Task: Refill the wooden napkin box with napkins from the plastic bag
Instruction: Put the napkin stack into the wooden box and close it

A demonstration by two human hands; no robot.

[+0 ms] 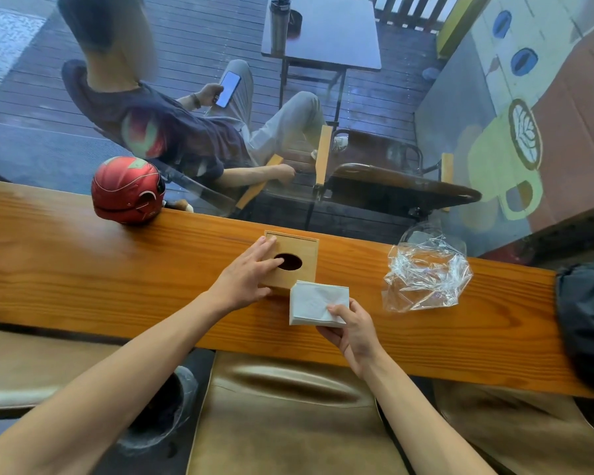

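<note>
Left of the wooden napkin box [294, 260] on the counter [83, 269], a red helmet [127, 189] sits idle. The left hand [246, 277] lies spread across the box's lid, steadying it. Just in front, the right hand [352, 332] pinches the napkin stack [314, 301]. Right of the box, the plastic bag [426, 277] looks emptied. The lid must open next.
</note>
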